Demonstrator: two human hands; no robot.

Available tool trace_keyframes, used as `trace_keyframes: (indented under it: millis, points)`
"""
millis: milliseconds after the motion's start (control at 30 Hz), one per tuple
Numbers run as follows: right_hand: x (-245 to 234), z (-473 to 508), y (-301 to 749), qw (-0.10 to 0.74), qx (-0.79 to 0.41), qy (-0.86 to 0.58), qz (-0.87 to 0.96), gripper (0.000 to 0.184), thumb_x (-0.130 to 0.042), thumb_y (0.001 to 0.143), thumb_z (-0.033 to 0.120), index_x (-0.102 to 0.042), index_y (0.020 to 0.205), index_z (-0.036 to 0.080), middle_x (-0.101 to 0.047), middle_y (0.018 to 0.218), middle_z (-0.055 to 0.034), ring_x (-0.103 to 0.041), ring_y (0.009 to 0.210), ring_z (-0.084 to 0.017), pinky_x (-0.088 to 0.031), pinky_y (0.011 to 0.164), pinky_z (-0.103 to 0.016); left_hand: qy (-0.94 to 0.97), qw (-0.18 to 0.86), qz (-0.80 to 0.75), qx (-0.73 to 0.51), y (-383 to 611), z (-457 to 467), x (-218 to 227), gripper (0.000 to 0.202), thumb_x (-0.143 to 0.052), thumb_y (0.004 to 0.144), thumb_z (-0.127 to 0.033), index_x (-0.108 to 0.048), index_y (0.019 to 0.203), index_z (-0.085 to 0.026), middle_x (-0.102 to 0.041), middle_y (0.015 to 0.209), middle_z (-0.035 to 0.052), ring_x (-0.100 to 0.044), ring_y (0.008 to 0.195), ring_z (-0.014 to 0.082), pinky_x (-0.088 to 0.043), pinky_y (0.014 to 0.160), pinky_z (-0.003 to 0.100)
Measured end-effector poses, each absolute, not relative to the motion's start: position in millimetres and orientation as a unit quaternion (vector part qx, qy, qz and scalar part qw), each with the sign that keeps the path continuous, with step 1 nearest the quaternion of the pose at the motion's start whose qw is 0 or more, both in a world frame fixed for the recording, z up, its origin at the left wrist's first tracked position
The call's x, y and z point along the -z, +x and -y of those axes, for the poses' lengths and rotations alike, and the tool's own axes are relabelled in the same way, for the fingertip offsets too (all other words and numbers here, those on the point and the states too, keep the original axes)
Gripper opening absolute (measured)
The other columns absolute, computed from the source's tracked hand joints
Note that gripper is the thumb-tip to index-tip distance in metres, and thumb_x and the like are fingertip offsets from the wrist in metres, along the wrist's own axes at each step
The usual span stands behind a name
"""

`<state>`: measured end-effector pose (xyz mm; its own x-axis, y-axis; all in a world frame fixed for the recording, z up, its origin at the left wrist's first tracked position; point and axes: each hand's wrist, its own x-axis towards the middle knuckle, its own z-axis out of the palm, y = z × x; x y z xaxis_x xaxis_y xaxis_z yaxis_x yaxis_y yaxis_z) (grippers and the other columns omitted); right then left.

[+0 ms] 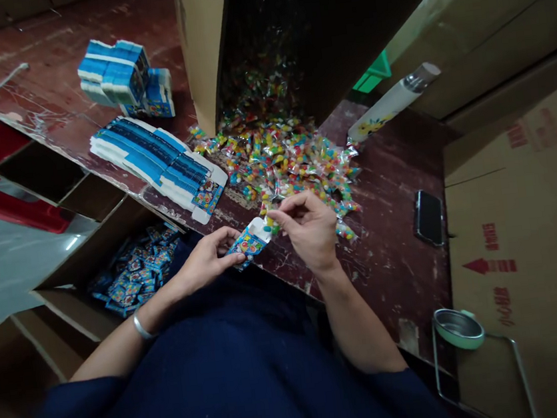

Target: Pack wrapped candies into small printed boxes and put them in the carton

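Observation:
My left hand (pixel 211 257) grips a small blue printed candy box (pixel 249 242) by its sides, its white flaps spread at the upper end. Right at that opening, my right hand (pixel 309 229) pinches a clear packet of colourful candy (pixel 272 223), which lies partly at the box's mouth. Beyond my hands spreads a heap of candy packets (pixel 282 155), spilling from a large carton (pixel 201 57) lying on its side. A row of flattened blue boxes (pixel 149 160) lies to the left on the table, close to my left hand.
Banded bundles of flat boxes (pixel 114 70) sit farther back on the dark red table (pixel 375 178). Filled boxes (pixel 137 272) lie in a carton below left. A white bottle (pixel 392 103), a phone (pixel 429 217), a green-rimmed cup (pixel 458 329) and a tall carton (pixel 520 208) are on the right.

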<state>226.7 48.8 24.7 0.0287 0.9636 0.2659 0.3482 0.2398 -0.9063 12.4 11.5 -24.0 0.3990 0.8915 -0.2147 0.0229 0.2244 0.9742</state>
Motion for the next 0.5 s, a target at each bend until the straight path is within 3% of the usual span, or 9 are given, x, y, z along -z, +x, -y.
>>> trace_keyframes:
  millis: [167, 400, 500]
  points:
    - [-26, -42, 217, 0.443, -0.185, -0.508, 0.715, 0.028, -0.077, 0.091, 0.042, -0.062, 0.073, 0.027, -0.066, 0.079, -0.0037, -0.061, 0.073, -0.021, -0.054, 0.068, -0.037, 0.498, 0.659, -0.422, -0.374, 20, -4, 17, 0.031, -0.080, 0.081, -0.030, -0.063, 0.102, -0.016, -0.072, 0.095, 0.0042, -0.069, 0.085, 0.0169, -0.055, 0.079, 0.029]
    - [-23, -42, 216, 0.421, -0.184, -0.482, 0.746, 0.027, -0.076, 0.092, 0.039, -0.064, 0.071, 0.027, -0.066, 0.076, -0.0035, -0.061, 0.076, -0.023, -0.054, 0.078, -0.041, 0.449, 0.674, -0.418, -0.412, 25, -3, 20, 0.032, -0.084, 0.078, -0.026, -0.061, 0.098, -0.015, -0.072, 0.094, 0.0040, -0.069, 0.085, 0.0152, -0.057, 0.082, 0.028]
    - [-24, -40, 213, 0.405, -0.169, -0.470, 0.765, 0.027, -0.074, 0.094, 0.041, -0.067, 0.071, 0.028, -0.074, 0.095, -0.0068, -0.065, 0.099, -0.028, -0.054, 0.095, -0.048, 0.438, 0.649, -0.426, -0.454, 30, -3, 19, 0.038, -0.085, 0.078, -0.026, -0.059, 0.104, -0.017, -0.071, 0.096, 0.0040, -0.070, 0.089, 0.0164, -0.059, 0.081, 0.027]
